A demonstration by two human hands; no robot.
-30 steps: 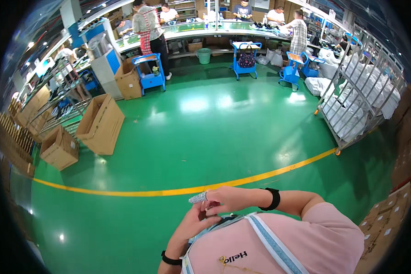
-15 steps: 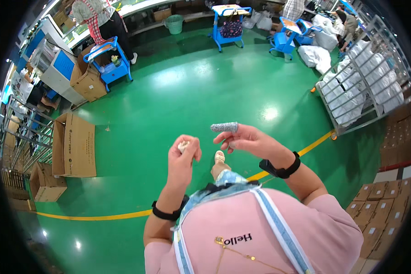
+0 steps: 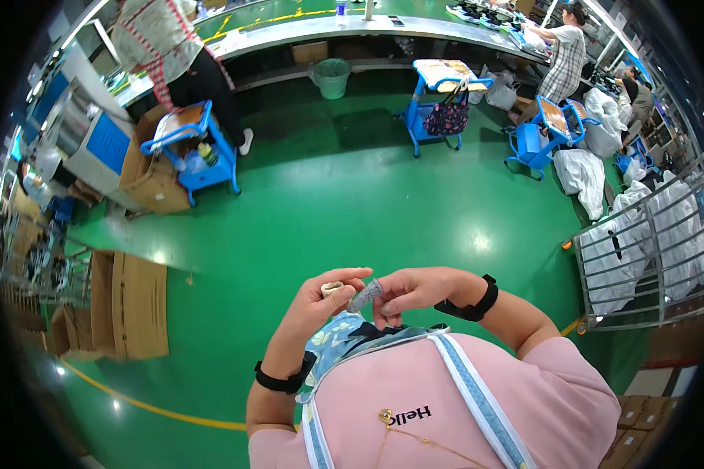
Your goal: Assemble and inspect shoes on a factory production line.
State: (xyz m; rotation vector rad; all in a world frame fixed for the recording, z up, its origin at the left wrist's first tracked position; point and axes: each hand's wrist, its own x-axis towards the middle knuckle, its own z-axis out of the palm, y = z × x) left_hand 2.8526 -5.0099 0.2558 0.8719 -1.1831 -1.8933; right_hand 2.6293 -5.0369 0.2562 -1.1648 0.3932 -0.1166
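My left hand [image 3: 309,309] is closed round a small cream tube-shaped piece [image 3: 332,288], pinched between thumb and fingers with its round opening showing. A grey knitted finger sleeve [image 3: 364,295] covers the index finger of my right hand [image 3: 418,291]. That finger points at the left hand and lies close to its fingertips; I cannot tell whether they touch. The other right fingers are partly bent and apart, with nothing seen in them. Both hands are in front of my waist, above the green floor.
Blue wheeled carts stand ahead, one [image 3: 203,160] at left, one [image 3: 434,105] with a dark bag. A long workbench [image 3: 281,39] runs behind, with a green bin [image 3: 332,78] before it. Cardboard boxes [image 3: 141,305] are at left. A metal cage trolley [image 3: 641,250] holds white sacks at right. People stand by the bench.
My hands have come together, the right index finger now beside the left hand. The left fingers have partly straightened, showing more of the cream piece. The view has tilted up toward the bench.
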